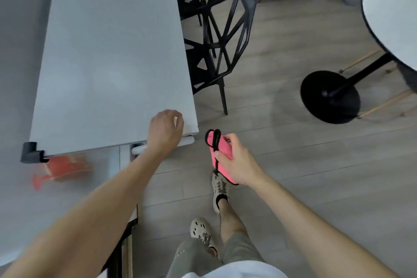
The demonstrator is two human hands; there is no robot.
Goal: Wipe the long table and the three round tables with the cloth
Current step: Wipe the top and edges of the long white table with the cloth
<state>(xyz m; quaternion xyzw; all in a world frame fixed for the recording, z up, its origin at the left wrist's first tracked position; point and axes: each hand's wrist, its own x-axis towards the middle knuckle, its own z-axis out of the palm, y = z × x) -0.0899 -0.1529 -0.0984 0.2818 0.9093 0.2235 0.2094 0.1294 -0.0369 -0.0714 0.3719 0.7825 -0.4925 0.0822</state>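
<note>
The cloth (211, 140), pink with black edging, is not on any surface: the right hand (234, 160) grips it bunched between thumb and fingers, low in the middle of the frame, over the floor (293, 176) and just beside the near right corner of the long surface (108, 63). The left hand (165, 131) rests on that corner, fingers loosely bent and holding nothing.

The long surface, filling the upper left, shows no crumbs, marks or wet streaks, so whether it is already wiped cannot be told. One round surface (392, 13) sits at the upper right edge, well apart from the cloth and apparently yet to be reached; the other two are out of view.

No writing or brand is readable. A red thing (67, 168) at lower left is too blurred to identify.
</note>
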